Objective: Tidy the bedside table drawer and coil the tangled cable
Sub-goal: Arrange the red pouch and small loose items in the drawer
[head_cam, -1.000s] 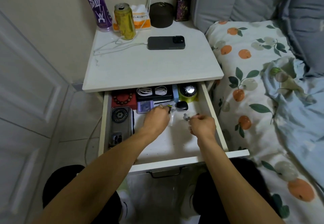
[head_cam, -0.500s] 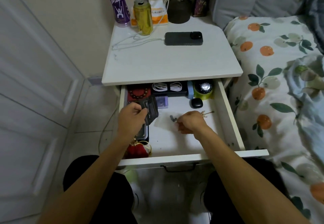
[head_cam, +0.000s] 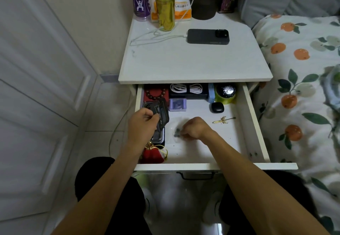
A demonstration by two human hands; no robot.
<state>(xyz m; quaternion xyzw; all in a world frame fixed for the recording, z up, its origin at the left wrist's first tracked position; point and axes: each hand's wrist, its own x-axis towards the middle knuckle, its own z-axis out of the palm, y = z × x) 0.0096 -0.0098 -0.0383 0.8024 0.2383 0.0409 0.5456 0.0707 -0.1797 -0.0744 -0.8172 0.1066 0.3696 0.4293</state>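
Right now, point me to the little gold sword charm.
Head view: the sword charm lies flat on the drawer floor, right side, just below the black earbud case and right of the right hand.

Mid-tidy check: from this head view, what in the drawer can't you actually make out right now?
- Head view: what the right hand pinches; the small dark bits at its fingers are blurred and tiny.
- Print on the black packet the left hand holds: too small.
- Grey case under it: mostly covered by that hand and packet.
- Drawer back: hidden under the tabletop.
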